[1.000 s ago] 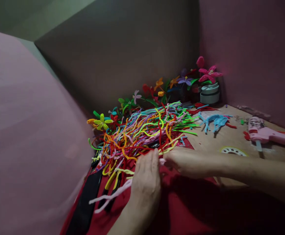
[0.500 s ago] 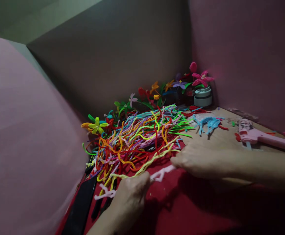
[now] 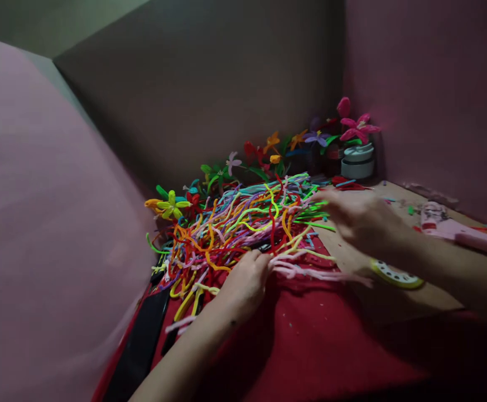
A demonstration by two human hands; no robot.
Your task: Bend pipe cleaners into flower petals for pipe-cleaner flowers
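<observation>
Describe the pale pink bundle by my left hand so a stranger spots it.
Find the big multicoloured tangle of stems on the red cloth. At its near edge is your left hand, and the pale pink bundle stretches rightward from it. Its pink colour sets it apart from the pale yellow stems behind.

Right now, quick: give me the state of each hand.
Left hand: closed on pale pink strands.
Right hand: blurred, near the bright green strands; open or closed cannot be told.
</observation>
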